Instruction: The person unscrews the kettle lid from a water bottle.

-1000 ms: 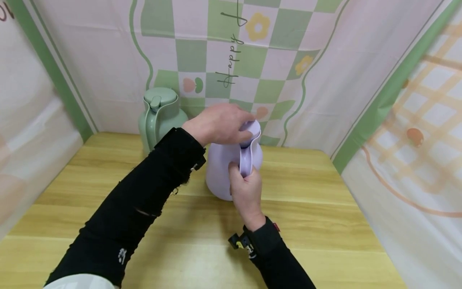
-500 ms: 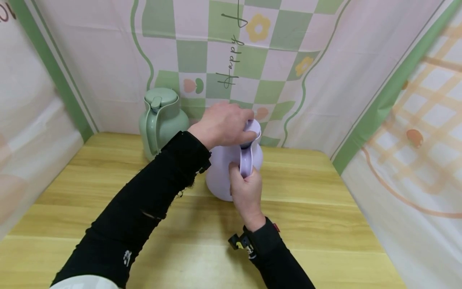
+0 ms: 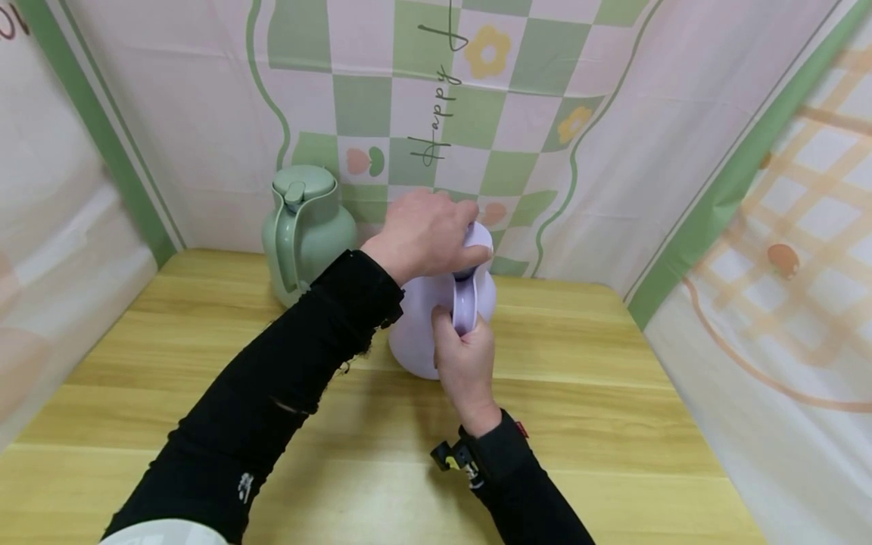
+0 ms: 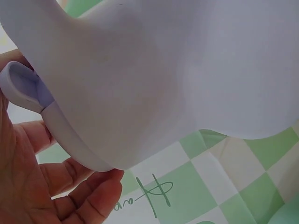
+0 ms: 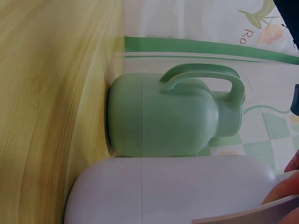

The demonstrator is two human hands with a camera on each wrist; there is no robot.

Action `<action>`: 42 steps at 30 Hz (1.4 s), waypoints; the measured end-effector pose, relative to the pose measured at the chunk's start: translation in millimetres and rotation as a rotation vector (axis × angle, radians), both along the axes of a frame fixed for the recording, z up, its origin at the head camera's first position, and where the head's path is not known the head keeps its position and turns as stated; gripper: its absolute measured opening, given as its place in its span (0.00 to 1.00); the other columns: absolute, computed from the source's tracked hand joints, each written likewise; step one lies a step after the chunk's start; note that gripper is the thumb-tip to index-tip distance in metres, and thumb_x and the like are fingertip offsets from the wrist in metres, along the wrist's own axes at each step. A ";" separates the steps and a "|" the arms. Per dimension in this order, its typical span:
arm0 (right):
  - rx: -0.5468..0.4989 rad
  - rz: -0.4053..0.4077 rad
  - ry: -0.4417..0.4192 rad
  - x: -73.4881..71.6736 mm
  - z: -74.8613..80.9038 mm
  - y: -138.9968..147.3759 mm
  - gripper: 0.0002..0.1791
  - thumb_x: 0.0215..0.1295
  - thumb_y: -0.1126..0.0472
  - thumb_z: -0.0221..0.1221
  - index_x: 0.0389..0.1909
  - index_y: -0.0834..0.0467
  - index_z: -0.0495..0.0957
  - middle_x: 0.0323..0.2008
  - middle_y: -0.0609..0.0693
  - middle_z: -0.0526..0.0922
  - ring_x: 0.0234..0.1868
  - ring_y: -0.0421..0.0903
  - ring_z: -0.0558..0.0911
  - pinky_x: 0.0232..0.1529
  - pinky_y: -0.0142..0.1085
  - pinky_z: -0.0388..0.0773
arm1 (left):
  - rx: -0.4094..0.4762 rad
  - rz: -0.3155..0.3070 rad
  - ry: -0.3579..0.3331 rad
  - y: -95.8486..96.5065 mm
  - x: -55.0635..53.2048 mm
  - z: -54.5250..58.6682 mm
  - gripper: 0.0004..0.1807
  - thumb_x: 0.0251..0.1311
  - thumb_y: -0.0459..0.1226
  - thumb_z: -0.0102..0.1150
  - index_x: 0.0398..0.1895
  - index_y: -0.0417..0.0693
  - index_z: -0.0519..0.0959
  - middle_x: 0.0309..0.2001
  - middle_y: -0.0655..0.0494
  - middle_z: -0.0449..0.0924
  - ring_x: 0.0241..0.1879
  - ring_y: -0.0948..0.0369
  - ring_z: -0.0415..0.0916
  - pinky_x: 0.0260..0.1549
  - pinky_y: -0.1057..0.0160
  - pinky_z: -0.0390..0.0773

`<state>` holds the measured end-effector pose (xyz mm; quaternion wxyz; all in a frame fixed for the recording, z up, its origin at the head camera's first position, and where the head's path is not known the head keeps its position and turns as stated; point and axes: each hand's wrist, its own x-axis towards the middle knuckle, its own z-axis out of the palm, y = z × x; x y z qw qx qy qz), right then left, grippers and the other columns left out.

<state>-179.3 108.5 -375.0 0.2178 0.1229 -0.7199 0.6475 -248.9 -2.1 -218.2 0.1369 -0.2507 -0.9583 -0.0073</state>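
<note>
A lavender vacuum jug (image 3: 417, 325) stands upright on the wooden table. My right hand (image 3: 466, 367) grips its handle (image 3: 465, 303), thumb along the near side. On top, my left hand (image 3: 424, 235) holds the jug's round lid (image 3: 480, 237) from above. In the left wrist view, bent fingers (image 4: 93, 196) lie against the rim of the lid (image 4: 77, 144), beside its raised thumb tab (image 4: 21, 86). The lid sits at the jug's mouth; whether it is loose I cannot tell. The right wrist view shows the lavender body (image 5: 187, 186) up close, with the hand mostly out of frame.
Behind and left of the lavender jug stands a green vacuum jug (image 3: 309, 227) with its lid on, close to my left sleeve (image 3: 272, 393). A checked cloth backdrop (image 3: 422, 98) rises at the table's (image 3: 579, 424) back edge, and cloth hangs at both sides.
My left hand and forearm have shifted slightly to the right and turned a little at the lid. The right hand and the lavender jug have stayed in place.
</note>
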 end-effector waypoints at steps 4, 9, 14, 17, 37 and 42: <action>0.005 -0.007 -0.002 -0.1 0.2 -0.1 0.23 0.74 0.57 0.55 0.16 0.55 0.63 0.09 0.49 0.66 0.09 0.47 0.65 0.13 0.37 0.59 | -0.012 0.021 -0.002 1.6 0.8 0.3 0.29 0.68 0.66 0.49 0.54 0.56 0.79 0.40 0.54 0.80 0.38 0.53 0.77 0.32 0.56 0.76; 0.010 -0.008 0.002 -0.1 0.0 -0.2 0.23 0.75 0.57 0.55 0.16 0.54 0.63 0.09 0.49 0.66 0.09 0.47 0.65 0.13 0.37 0.58 | -0.029 0.045 -0.018 3.4 0.4 1.0 0.30 0.67 0.69 0.47 0.54 0.58 0.79 0.40 0.55 0.79 0.38 0.54 0.76 0.29 0.56 0.75; 0.009 0.009 0.018 0.3 0.3 0.2 0.23 0.75 0.58 0.54 0.17 0.55 0.63 0.09 0.49 0.65 0.09 0.47 0.65 0.13 0.38 0.59 | -0.032 0.079 -0.047 5.3 -0.3 2.3 0.33 0.66 0.72 0.47 0.55 0.58 0.78 0.40 0.56 0.78 0.39 0.55 0.75 0.28 0.56 0.75; 0.009 0.016 0.026 0.4 0.9 0.3 0.23 0.75 0.59 0.54 0.17 0.55 0.63 0.09 0.49 0.65 0.08 0.47 0.65 0.12 0.38 0.59 | -0.038 0.092 -0.057 6.4 -0.7 3.1 0.35 0.65 0.73 0.46 0.56 0.59 0.77 0.39 0.56 0.77 0.39 0.55 0.76 0.28 0.57 0.75; -0.002 -0.011 0.021 -1.1 -0.6 -0.7 0.24 0.74 0.58 0.56 0.15 0.55 0.64 0.08 0.48 0.66 0.08 0.46 0.66 0.11 0.37 0.59 | -0.044 0.145 -0.056 8.3 -0.9 4.2 0.35 0.70 0.73 0.36 0.56 0.59 0.78 0.38 0.56 0.79 0.36 0.55 0.77 0.27 0.56 0.76; -0.005 -0.009 0.017 -0.5 -0.8 -0.5 0.24 0.74 0.58 0.56 0.16 0.55 0.64 0.08 0.48 0.66 0.08 0.46 0.66 0.11 0.37 0.59 | -0.033 0.146 -0.038 8.0 -0.9 2.7 0.36 0.70 0.73 0.36 0.54 0.58 0.77 0.37 0.56 0.79 0.36 0.55 0.77 0.27 0.56 0.75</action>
